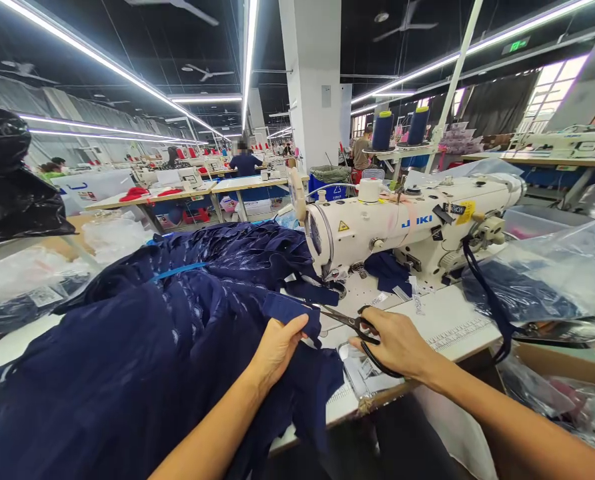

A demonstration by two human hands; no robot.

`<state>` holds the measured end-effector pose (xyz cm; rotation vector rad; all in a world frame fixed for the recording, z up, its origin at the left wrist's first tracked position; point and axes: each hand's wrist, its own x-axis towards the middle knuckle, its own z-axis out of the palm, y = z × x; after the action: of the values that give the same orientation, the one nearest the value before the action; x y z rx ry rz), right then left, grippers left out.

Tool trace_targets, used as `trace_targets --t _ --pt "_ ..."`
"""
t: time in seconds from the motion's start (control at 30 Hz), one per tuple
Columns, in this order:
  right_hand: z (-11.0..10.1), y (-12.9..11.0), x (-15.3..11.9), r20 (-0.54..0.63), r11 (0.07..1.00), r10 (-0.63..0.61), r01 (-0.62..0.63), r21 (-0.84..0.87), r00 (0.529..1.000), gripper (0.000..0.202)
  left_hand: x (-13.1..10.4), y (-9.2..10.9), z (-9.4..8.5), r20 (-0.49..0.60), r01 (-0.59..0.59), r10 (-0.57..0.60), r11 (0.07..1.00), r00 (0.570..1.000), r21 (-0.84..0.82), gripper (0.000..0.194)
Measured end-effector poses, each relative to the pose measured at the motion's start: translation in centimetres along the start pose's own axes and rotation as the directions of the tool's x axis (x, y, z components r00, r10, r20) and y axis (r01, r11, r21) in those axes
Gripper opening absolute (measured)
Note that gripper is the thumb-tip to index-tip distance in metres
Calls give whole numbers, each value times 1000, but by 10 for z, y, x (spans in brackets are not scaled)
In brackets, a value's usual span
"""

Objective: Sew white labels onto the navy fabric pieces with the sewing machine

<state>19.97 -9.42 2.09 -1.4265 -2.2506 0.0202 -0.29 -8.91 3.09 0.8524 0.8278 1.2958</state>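
Note:
My left hand pinches the edge of a navy fabric piece, thumb on top. Black-handled scissors are in my right hand, with fingers through the handle loops. Their blades point left and reach the fabric's edge close to my left thumb; whether they are cutting cannot be made out. A large heap of navy fabric spreads to the left and hangs over the front edge. Just beyond my hands stands a white sewing machine, with a scrap of navy cloth under its arm.
Plastic bags with navy cloth lie right of the machine. A black plastic bag hangs at the left. Two navy thread cones stand behind the machine. A white pillar and other people at sewing tables are farther back.

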Motion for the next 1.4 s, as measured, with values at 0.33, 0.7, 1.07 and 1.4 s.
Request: trace_targets --t 0.33,0.7,1.07,1.4 --pt "-6 -12 11 17 988 -83 84 -130 996 26 -7 -1 3 38 -38 35 996 999 79 22" --pt "-10 -14 10 29 981 -118 121 -150 993 31 -9 0 7 6 -26 25 987 1000 157 26" --pt "-6 -13 11 19 977 -156 157 -145 988 32 -7 -1 7 -3 -27 28 981 1000 190 28" --pt "6 -7 14 -53 973 -195 186 -135 979 36 -8 -1 7 -51 -4 14 984 999 177 29"
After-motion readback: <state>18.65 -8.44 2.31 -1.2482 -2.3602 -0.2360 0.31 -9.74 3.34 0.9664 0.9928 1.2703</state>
